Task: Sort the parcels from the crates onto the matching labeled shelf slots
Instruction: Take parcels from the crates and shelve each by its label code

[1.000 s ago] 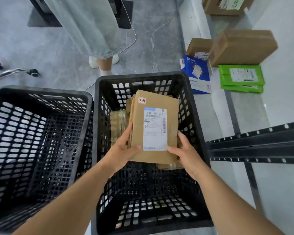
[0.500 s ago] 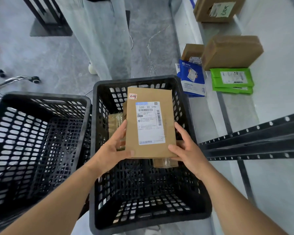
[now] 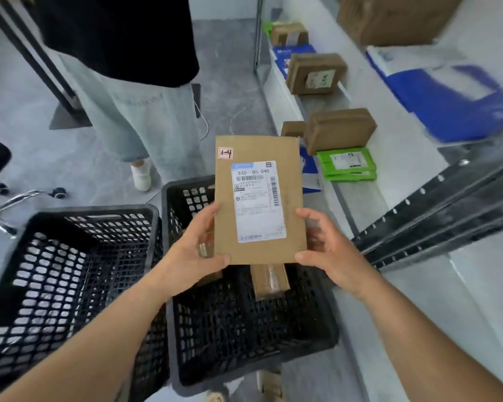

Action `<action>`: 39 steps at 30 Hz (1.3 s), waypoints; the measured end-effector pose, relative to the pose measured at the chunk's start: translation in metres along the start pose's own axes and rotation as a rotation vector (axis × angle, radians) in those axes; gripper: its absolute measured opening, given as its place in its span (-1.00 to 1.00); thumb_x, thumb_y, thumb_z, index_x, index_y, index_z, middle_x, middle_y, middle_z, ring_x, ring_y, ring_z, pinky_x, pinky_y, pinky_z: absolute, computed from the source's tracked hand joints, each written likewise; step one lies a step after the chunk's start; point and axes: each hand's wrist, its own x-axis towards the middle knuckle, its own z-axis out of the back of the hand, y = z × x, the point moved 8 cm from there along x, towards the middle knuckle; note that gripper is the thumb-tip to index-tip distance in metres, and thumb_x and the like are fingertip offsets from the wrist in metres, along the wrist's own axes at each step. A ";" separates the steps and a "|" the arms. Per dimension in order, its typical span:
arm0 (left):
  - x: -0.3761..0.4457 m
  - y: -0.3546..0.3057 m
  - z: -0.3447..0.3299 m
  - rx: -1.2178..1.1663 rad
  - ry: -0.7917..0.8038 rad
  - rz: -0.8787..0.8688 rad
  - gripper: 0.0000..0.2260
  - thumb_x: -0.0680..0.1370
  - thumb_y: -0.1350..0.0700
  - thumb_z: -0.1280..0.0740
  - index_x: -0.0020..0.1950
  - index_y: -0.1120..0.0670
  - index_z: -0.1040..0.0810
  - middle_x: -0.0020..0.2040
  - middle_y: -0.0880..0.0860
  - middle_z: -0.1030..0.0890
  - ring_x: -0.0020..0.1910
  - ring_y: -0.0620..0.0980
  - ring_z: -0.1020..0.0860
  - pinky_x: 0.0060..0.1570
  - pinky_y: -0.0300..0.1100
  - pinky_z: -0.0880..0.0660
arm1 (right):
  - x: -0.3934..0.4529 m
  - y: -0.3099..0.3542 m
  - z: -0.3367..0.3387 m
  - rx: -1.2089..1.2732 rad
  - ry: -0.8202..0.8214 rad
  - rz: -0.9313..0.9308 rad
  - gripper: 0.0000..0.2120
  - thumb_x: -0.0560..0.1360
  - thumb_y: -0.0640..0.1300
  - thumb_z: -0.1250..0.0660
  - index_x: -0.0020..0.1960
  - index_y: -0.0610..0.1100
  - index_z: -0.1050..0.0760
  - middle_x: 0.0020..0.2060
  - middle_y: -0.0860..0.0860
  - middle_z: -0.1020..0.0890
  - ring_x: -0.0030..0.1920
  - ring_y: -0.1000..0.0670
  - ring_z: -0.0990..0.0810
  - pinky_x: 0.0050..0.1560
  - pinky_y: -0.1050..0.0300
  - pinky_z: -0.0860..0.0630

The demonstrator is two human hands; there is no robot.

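Holding: left hand and right hand grip brown parcel upright, fingers curled on its sides.
Writing: "530- 05 040", sticker "1-4".

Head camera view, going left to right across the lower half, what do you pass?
Left crate → left hand → brown parcel held in both hands → right hand → black shelf rail.

I hold a brown parcel upright above the right black crate, my left hand gripping its lower left edge, my right hand its lower right corner. Its small sticker reads 1-4.
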 end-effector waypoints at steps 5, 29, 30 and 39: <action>-0.021 -0.048 -0.020 0.034 0.120 -0.118 -0.24 0.40 0.32 -0.46 0.38 -0.25 -0.20 0.37 -0.17 -0.35 0.29 -0.24 -0.40 0.34 0.02 -0.37 | -0.069 0.027 0.015 0.036 -0.163 0.015 -0.35 0.43 -0.34 -0.39 0.25 0.30 -0.33 0.24 0.10 -0.53 0.17 0.10 -0.56 0.18 -0.02 -0.53; -0.148 -0.195 -0.173 0.078 0.602 -0.574 -0.28 0.34 0.14 -0.49 0.31 -0.37 -0.24 0.39 -0.26 -0.31 0.31 -0.24 -0.36 0.01 -0.15 -0.57 | -0.384 0.063 0.041 0.047 -0.764 0.176 -0.36 0.42 -0.36 -0.41 0.22 0.29 -0.37 0.24 0.10 -0.53 0.16 0.08 -0.58 0.11 0.08 -0.56; -0.157 -0.200 -0.184 0.085 0.612 -0.591 -0.28 0.37 0.20 -0.49 0.31 -0.36 -0.24 0.40 -0.23 -0.31 0.31 -0.23 -0.36 0.01 -0.16 -0.57 | -0.401 0.062 0.042 0.040 -0.780 0.184 -0.35 0.42 -0.36 -0.41 0.22 0.32 -0.37 0.24 0.11 -0.53 0.16 0.08 -0.58 0.12 0.07 -0.55; -0.286 -0.228 -0.313 0.134 0.799 -0.704 -0.29 0.26 -0.04 -0.46 0.31 -0.38 -0.23 0.38 -0.18 -0.34 0.34 -0.15 -0.37 0.04 -0.07 -0.57 | -0.595 0.020 0.039 0.042 -0.981 0.196 -0.28 0.41 -0.39 -0.42 0.26 0.31 -0.33 0.24 0.16 -0.51 0.18 0.14 -0.56 0.00 0.20 -0.56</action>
